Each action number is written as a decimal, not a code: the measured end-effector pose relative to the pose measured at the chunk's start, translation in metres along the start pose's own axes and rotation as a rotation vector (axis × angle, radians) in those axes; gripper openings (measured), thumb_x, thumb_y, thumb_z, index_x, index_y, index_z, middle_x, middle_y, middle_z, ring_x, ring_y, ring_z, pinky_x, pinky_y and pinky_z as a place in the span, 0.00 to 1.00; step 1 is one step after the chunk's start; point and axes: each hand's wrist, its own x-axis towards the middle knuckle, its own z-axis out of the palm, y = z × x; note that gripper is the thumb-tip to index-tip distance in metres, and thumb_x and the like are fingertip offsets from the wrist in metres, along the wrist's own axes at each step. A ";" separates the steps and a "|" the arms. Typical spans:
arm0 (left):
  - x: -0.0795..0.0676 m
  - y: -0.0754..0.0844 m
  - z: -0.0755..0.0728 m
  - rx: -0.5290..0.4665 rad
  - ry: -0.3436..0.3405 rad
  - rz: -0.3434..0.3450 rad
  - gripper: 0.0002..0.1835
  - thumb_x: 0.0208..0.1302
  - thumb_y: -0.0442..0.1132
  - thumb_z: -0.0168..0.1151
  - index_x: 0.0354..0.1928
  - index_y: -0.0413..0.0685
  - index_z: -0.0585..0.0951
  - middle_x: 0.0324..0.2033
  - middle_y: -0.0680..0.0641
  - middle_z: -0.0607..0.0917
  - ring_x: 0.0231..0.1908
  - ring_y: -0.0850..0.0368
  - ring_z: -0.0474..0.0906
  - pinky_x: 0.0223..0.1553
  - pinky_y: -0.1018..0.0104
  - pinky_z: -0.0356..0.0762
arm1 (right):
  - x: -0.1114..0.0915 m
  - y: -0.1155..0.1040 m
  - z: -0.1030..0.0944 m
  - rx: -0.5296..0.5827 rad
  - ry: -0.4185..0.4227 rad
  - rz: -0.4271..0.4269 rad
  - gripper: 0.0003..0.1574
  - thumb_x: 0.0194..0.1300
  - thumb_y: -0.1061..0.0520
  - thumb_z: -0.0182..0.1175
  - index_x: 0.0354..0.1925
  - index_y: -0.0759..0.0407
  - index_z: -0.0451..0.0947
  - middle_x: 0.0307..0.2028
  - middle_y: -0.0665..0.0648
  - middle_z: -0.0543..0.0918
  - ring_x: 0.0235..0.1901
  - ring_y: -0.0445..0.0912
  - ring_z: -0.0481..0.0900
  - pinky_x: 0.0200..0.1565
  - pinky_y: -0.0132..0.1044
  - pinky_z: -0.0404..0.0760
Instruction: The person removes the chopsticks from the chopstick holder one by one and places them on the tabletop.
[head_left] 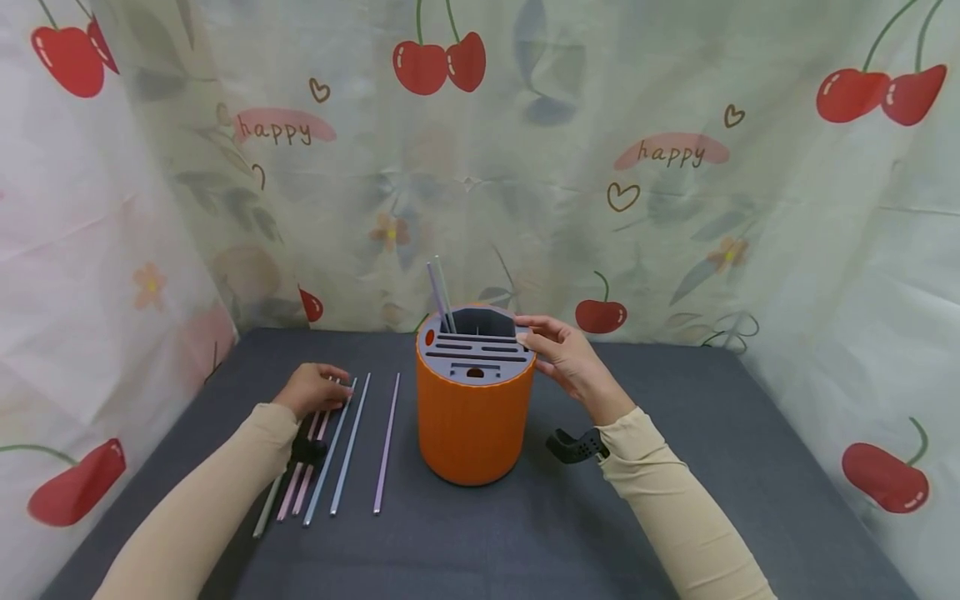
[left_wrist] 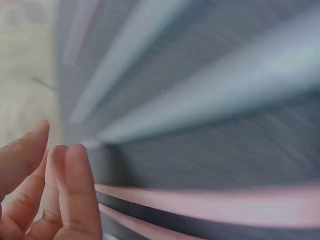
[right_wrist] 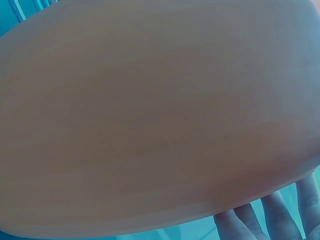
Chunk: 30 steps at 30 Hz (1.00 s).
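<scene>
An orange cylindrical knife-and-utensil holder (head_left: 474, 433) with a grey slotted top stands upright on the dark table. My right hand (head_left: 566, 362) grips its right rim, thumb on top and fingers round the far side. The holder's wall (right_wrist: 150, 120) fills most of the right wrist view. A purple chopstick (head_left: 436, 287) and a pale green one lean in its back compartment. Left of the holder my left hand (head_left: 311, 390) hovers at the far ends of the loose chopsticks, fingertips close to a blue chopstick (head_left: 330, 454). Its thumb and fingers stand apart in the left wrist view.
Another blue chopstick (head_left: 350, 446) and a purple chopstick (head_left: 387, 446) lie between left hand and holder. Two pink chopsticks and a green chopstick (head_left: 267, 507) lie partly under the left forearm. A cherry-print curtain (head_left: 468, 192) borders the table at the back and sides.
</scene>
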 end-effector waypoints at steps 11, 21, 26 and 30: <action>-0.030 0.103 -0.016 -0.338 -0.136 0.223 0.29 0.70 0.40 0.57 0.70 0.43 0.64 0.61 0.41 0.72 0.48 0.64 0.78 0.62 0.57 0.73 | 0.000 0.000 0.000 -0.010 -0.001 -0.008 0.19 0.67 0.59 0.60 0.56 0.52 0.77 0.54 0.54 0.75 0.51 0.44 0.74 0.50 0.34 0.79; -0.059 0.175 0.015 -0.396 -0.207 0.383 0.25 0.65 0.37 0.64 0.63 0.41 0.72 0.53 0.47 0.76 0.52 0.54 0.78 0.57 0.61 0.78 | -0.002 0.001 -0.001 0.005 -0.008 -0.020 0.17 0.67 0.59 0.60 0.54 0.50 0.79 0.48 0.48 0.76 0.51 0.44 0.74 0.49 0.33 0.80; -0.058 0.182 0.029 -0.391 -0.205 0.378 0.20 0.64 0.34 0.63 0.57 0.40 0.75 0.46 0.49 0.80 0.47 0.54 0.82 0.51 0.65 0.81 | -0.002 0.000 -0.001 0.012 -0.012 -0.021 0.16 0.67 0.59 0.61 0.53 0.49 0.79 0.48 0.48 0.76 0.50 0.43 0.74 0.48 0.32 0.80; -0.056 0.181 0.035 -0.419 -0.224 0.376 0.13 0.64 0.30 0.62 0.51 0.41 0.77 0.43 0.51 0.81 0.41 0.59 0.83 0.51 0.63 0.82 | -0.002 0.000 0.000 0.011 -0.010 -0.017 0.17 0.67 0.59 0.60 0.54 0.50 0.79 0.49 0.48 0.76 0.51 0.44 0.74 0.48 0.32 0.80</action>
